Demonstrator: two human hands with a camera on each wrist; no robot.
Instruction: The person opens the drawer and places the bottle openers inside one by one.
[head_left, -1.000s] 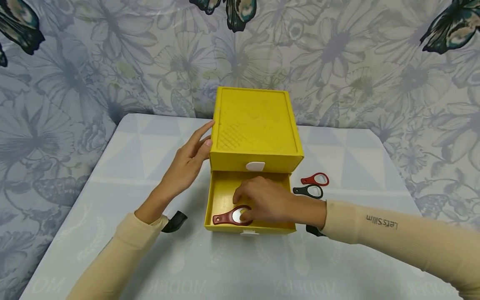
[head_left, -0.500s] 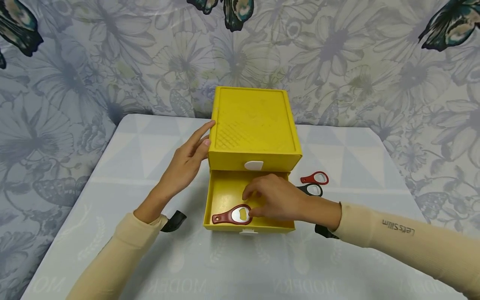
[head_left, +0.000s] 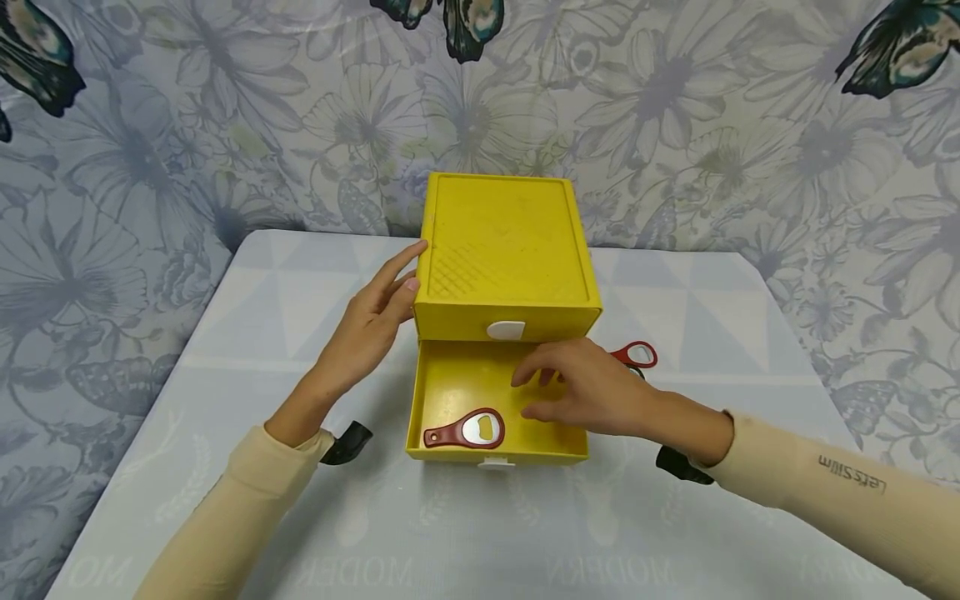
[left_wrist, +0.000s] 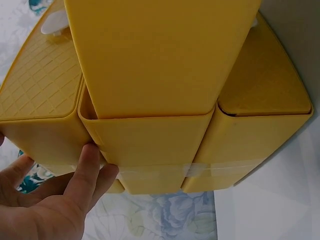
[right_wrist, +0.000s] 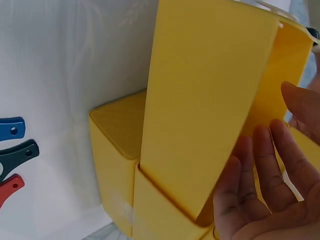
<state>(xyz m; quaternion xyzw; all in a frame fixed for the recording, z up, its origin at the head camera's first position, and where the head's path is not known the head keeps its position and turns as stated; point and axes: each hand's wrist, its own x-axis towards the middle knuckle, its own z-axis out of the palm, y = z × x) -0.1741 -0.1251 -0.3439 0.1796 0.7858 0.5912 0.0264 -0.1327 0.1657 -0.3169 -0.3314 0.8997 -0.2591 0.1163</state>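
Note:
A yellow drawer box (head_left: pixel 506 242) stands on the table with its middle drawer (head_left: pixel 457 375) pulled out. Inside that drawer, near the front, lies a dark red bottle opener (head_left: pixel 453 433) with a metal plate. My left hand (head_left: pixel 363 333) rests its fingertips against the box's left side; in the left wrist view its fingers (left_wrist: pixel 82 175) touch the upper tier. Over the drawer's right part hovers my right hand (head_left: pixel 592 387), fingers loosely bent, thumb apart, holding nothing. It stands clear of the bottle opener.
Right of the box lies a red bottle opener (head_left: pixel 622 356), partly behind my right hand. The right wrist view shows the handles of a blue opener (right_wrist: pixel 12 129), a dark green opener (right_wrist: pixel 20 155) and the red one. A patterned cloth (head_left: pixel 300 125) hangs behind the table.
My right hand has let go of the dark red bottle opener and moved right, away from it, its fingers spreading. The bottle opener stays in the drawer. My left hand keeps its place.

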